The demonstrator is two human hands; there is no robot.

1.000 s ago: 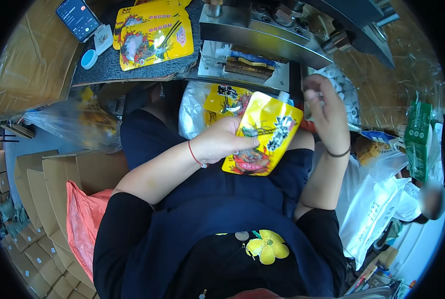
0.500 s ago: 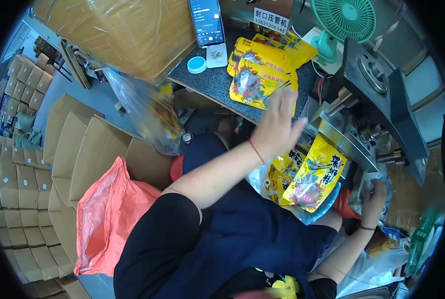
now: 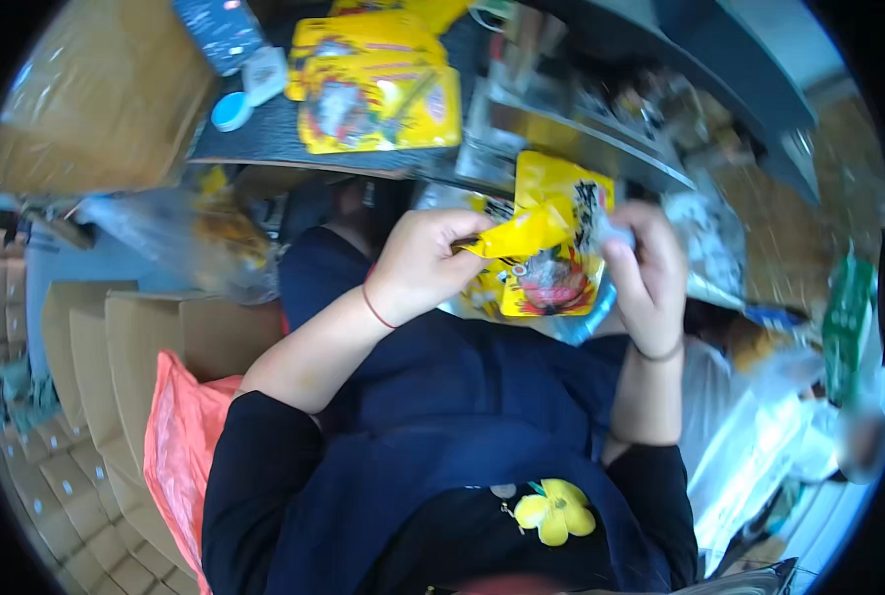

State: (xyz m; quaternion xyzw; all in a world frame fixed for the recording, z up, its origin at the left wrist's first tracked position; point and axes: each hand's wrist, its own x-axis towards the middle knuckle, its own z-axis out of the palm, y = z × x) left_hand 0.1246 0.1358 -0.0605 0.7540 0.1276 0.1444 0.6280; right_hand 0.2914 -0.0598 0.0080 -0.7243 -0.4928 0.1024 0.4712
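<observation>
My left hand [image 3: 422, 260] pinches one end of a yellow pouch [image 3: 524, 234], which is held nearly edge-on above my lap. To its right, my right hand [image 3: 650, 273] has thumb and fingers closed around a small pale thing [image 3: 617, 236], too blurred to name. Under the held pouch, a printed yellow pouch [image 3: 551, 288] with a food picture lies over several others in a pale blue plastic bag [image 3: 593, 319]. More yellow pouches [image 3: 383, 104] lie stacked on the dark tabletop [image 3: 254, 147].
A metal press machine [image 3: 601, 139] stands at the far right. A phone [image 3: 221, 35] and a round blue-topped tin [image 3: 231, 111] sit on the tabletop beside a large carton [image 3: 95, 109]. Open cartons [image 3: 145, 347] and a red plastic bag [image 3: 179, 436] are at left, a green bottle [image 3: 847, 327] at right.
My left hand has come back from the stacked pouches with a pouch in its grip. My right hand has moved left from the clear bag at the right, toward that pouch. The view has shifted.
</observation>
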